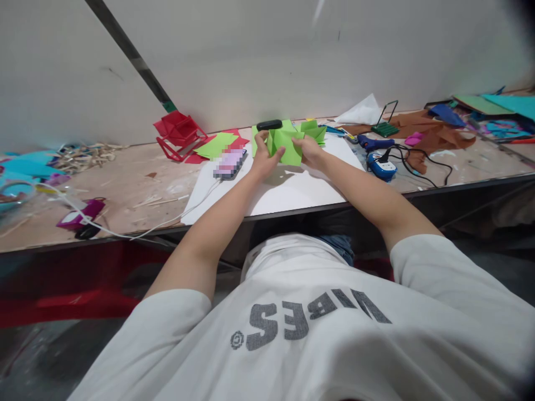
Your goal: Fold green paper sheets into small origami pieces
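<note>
Between my two hands is a folded piece of light green paper (288, 146), held up over a white board (288, 195). My left hand (266, 156) grips its left side, thumb in front. At its right side, my right hand (310, 150) pinches the paper near the edge. Behind it lie more green paper pieces (313, 132) and a black oblong object (269, 125). Left of my left hand, a phone (230, 164) with a white cable rests on the board, beside green sheets (215, 146) on red paper.
A small red chair-shaped model (179, 135) stands at the back left. Thin wooden sticks (86, 157) and a purple object (81, 214) lie further left. To the right are a blue glue gun (376, 143), a blue power socket (382, 167) with black cords, and brown scraps (443, 136).
</note>
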Action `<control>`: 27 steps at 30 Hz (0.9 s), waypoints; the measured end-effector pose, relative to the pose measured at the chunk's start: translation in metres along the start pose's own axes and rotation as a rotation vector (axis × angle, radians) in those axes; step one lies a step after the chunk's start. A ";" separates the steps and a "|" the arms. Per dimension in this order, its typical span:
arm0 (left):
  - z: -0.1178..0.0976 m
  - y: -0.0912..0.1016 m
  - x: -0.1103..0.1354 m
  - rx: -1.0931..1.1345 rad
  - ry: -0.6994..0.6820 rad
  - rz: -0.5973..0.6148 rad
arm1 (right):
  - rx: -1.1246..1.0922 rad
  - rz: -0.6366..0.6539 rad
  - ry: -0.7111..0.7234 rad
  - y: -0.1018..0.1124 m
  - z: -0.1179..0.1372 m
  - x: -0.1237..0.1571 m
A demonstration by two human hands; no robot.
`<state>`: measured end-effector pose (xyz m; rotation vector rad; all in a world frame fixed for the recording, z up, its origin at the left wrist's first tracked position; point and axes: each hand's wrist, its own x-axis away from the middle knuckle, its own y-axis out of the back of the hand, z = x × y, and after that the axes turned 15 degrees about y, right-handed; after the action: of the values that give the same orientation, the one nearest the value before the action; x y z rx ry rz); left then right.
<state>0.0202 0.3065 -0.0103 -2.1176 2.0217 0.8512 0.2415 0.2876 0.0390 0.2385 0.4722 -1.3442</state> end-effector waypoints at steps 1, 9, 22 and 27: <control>-0.001 0.001 0.000 0.002 -0.025 0.007 | -0.028 0.012 -0.052 -0.001 0.002 0.000; -0.010 0.009 -0.001 0.088 0.004 -0.059 | 0.196 0.041 -0.023 0.002 0.007 0.003; -0.022 0.016 0.006 -0.224 -0.247 -0.033 | 1.197 0.214 0.637 0.019 0.030 0.000; -0.025 0.013 0.008 -0.328 -0.299 -0.039 | 1.177 0.242 0.785 0.003 0.032 0.007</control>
<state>0.0160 0.2866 0.0109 -2.0136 1.7832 1.4800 0.2517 0.2684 0.0642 1.7728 0.2148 -1.1084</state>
